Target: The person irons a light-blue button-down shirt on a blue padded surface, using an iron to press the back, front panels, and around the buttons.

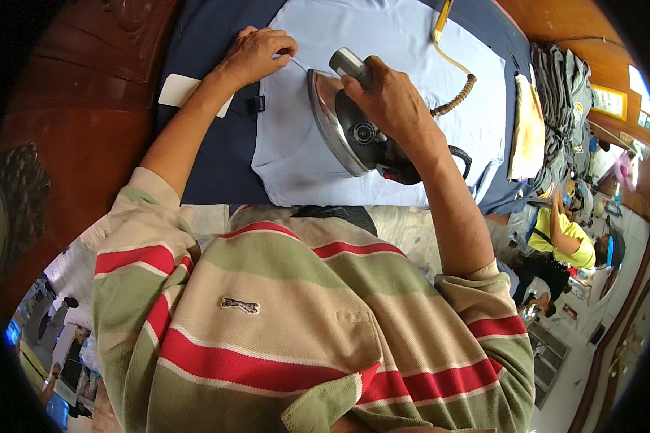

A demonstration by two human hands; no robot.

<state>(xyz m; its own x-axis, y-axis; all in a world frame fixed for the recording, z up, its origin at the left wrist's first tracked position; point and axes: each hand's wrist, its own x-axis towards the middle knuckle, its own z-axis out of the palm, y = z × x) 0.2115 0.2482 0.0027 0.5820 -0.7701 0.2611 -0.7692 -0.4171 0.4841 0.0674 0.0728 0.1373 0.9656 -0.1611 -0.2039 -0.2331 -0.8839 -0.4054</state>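
Note:
A light blue garment (282, 151) lies spread flat over a dark navy cloth (227, 169). My right hand (397, 101) is wrapped round the handle of a clothes iron (339, 123), whose metal soleplate edge rests on the garment, its pointed end toward the far side. Up and to the left, my left hand (260, 56) is closed at the garment's far left edge, pinching a fold of the fabric between thumb and fingers, just beyond the iron's tip. A small dark label (256, 105) sticks out from the garment's left edge.
A coiled cord (456, 97) runs over the garment's right side. A white card (179, 92) lies left, partly under my forearm. A folded yellowish cloth (527, 130) and a stack of grey garments (560, 101) lie right. A person in yellow (567, 242) is farther off.

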